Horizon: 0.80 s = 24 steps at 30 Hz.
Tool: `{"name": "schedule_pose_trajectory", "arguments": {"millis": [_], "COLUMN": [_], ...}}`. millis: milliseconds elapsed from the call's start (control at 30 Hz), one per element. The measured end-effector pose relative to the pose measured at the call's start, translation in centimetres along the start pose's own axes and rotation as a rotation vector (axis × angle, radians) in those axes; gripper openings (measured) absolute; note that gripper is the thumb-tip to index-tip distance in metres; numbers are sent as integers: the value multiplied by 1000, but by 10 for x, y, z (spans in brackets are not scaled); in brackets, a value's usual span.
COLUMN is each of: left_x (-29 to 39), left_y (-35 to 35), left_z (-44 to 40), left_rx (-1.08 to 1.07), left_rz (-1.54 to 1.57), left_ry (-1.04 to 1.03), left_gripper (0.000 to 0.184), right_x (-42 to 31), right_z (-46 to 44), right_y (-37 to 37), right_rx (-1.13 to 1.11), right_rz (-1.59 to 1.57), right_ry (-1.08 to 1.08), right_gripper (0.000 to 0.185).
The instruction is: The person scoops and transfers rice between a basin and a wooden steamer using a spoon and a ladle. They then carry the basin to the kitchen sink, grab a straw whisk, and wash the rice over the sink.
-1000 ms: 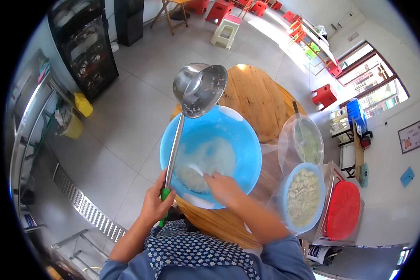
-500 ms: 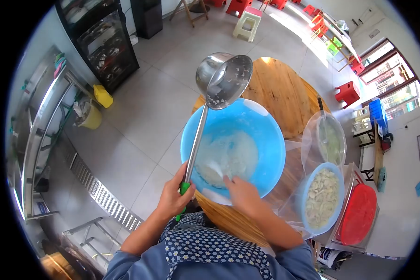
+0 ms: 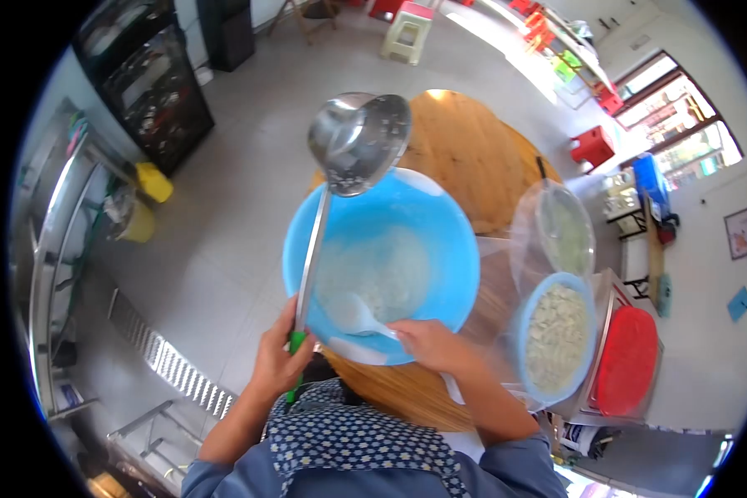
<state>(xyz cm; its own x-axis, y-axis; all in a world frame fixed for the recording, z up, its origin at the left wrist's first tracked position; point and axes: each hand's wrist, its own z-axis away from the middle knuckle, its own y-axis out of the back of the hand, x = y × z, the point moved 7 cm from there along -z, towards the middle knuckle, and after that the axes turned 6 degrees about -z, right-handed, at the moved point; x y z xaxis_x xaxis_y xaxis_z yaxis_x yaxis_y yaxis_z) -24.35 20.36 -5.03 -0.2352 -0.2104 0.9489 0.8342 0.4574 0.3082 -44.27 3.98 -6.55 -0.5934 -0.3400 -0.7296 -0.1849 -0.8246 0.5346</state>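
Observation:
My left hand [image 3: 282, 353] is closed around the green grip of a long-handled metal ladle [image 3: 359, 143]. The ladle's bowl is raised beyond the far left rim of a large blue basin [image 3: 465, 257], with white bits stuck inside it. In my right hand [image 3: 432, 344] is the handle of a white plastic spoon [image 3: 358, 319]. Its head lies over the pale, wet white mixture [image 3: 382, 266] in the basin. The basin stands on a round wooden table [image 3: 465, 158].
Right of the basin stands a light blue tub [image 3: 556, 340] full of pale, cut pieces. Behind it is a clear-wrapped container [image 3: 568, 232] with a dark handle. Farther right lies a red lid [image 3: 628, 361]. Metal shelving [image 3: 46, 274] stands at the left.
The view has shifted, moving the scene leftward. The white spoon's head has come up out of the mixture and shows more plainly. Both hands keep their holds.

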Motion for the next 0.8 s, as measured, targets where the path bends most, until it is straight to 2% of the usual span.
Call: {"name": "schedule_pose_trajectory", "arguments": {"millis": [100,200,300,367,400,433,500,633,733,800], "left_x": [4,15,10,7,7,9,7,7,8,8], "left_y": [-5,-1,-2,-2,-2,-2,-1,-2,0,1], "left_z": [-3,-1,1,1,0,0,0,-1,-1,1], "left_rx": [-10,-10,-2,7,11,11,-5,-2,-6,-2], "left_rz": [53,99,72,79,62,45,99,50,47,51], "left_ry": [22,136,72,78,72,65,145,113,96,97], "left_gripper": [64,63,64,64,64,64,64,63,63,63], "right_x": [0,-3,-17,-6,-7,0,7,6,14,12], "right_z": [-3,-5,1,1,-2,-5,-14,-15,-21,-16], "right_y": [3,3,18,34,40,34,14,31,18,31], "right_rx": [11,-21,44,145,167,164,40,138,18,198], "right_rz": [59,103,48,-49,-70,-79,213,153,220,236], "right_ry": [59,78,117,-52,-49,-44,1,-34,-18,103], "right_gripper": [31,30,29,31,32,32,32,31,29,29]}}
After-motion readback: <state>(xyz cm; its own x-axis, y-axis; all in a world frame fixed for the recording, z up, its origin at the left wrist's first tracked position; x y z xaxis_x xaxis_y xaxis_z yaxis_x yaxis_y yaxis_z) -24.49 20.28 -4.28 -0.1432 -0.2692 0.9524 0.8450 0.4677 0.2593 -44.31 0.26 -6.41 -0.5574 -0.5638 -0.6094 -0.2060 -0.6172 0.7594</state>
